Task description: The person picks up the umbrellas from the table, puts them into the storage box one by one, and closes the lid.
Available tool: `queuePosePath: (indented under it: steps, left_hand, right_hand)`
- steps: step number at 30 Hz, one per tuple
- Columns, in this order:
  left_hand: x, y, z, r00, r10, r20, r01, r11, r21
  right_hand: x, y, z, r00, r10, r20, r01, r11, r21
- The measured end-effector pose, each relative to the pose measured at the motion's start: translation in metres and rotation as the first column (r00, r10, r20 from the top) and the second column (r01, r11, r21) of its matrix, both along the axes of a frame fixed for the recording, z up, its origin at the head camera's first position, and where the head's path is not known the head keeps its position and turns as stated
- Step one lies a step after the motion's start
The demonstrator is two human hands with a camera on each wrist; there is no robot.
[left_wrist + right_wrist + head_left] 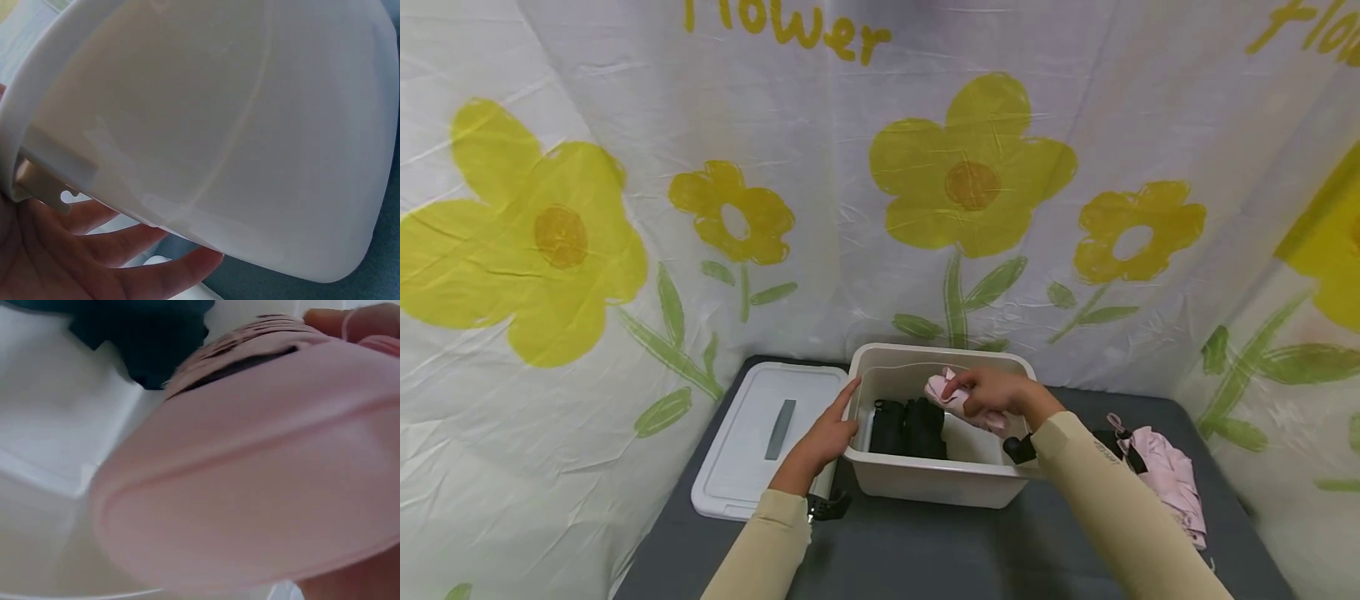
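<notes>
On the flowered curtain (850,208) at the top of the head view, yellow writing reads "Flower", partly cut off by the frame edge. Low in the centre, the right hand (992,393) grips a pink folded umbrella (946,395) with curled fingers, inside the white bin (925,483) on the bench (925,550). The umbrella's long axis runs from upper left to lower right; its lower end is hidden behind the hand. The left hand (827,433) rests on the bin's left wall with straight fingers. Something black (908,427) lies in the bin, hard to make out.
</notes>
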State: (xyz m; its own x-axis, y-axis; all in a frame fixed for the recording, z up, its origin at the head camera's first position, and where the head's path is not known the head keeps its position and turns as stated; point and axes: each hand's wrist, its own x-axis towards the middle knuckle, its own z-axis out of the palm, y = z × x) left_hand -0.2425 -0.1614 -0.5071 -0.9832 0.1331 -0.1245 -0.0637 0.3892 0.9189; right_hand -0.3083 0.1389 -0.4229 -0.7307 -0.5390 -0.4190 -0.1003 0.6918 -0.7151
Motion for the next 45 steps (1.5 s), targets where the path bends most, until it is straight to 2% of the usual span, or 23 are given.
queuePosePath:
  steps: [4,12,15,20,23,26,32,36,45]
  left_hand:
    - [0.000,-0.001,0.001,1.000,0.005,-0.003,-0.005,1.000,0.001]
    - [0.000,-0.001,-0.001,1.000,-0.001,-0.006,0.001,1.000,0.019]
    - [-0.001,0.000,-0.002,1.000,-0.002,0.001,0.002,1.000,0.023]
    - [0.000,0.001,-0.004,1.000,-0.001,-0.001,0.001,1.000,0.021]
    - [0.000,0.001,-0.003,1.000,0.000,-0.004,0.000,1.000,0.017]
    - [0.000,0.001,-0.003,1.000,0.000,0.002,0.000,1.000,0.012]
    - [0.000,0.002,-0.001,1.000,-0.004,0.003,0.004,1.000,0.007]
    - [-0.002,0.005,-0.001,1.000,-0.020,-0.003,0.020,1.000,0.004]
    - [0.001,0.002,0.000,1.000,-0.028,-0.006,0.028,0.999,0.033]
  right_hand:
    - [-0.007,-0.005,-0.008,1.000,0.014,-0.010,-0.013,0.996,0.087]
    - [-0.016,-0.010,-0.021,0.996,-0.051,0.073,0.040,0.990,0.139]
    - [-0.019,-0.011,-0.027,0.995,-0.061,0.079,0.048,0.986,0.157]
    - [-0.018,-0.011,-0.036,0.991,-0.100,0.090,0.081,0.979,0.187]
    - [-0.015,-0.013,-0.038,0.993,-0.083,0.078,0.063,0.971,0.231]
    - [-0.013,-0.016,-0.039,0.992,-0.078,0.103,0.052,0.969,0.241]
    - [-0.009,-0.018,-0.041,0.973,-0.157,0.168,0.131,0.979,0.157]
    - [-0.009,-0.016,-0.034,0.964,-0.197,0.179,0.183,0.979,0.092]
    - [-0.005,-0.024,-0.014,0.981,-0.134,0.139,0.127,0.990,0.053]
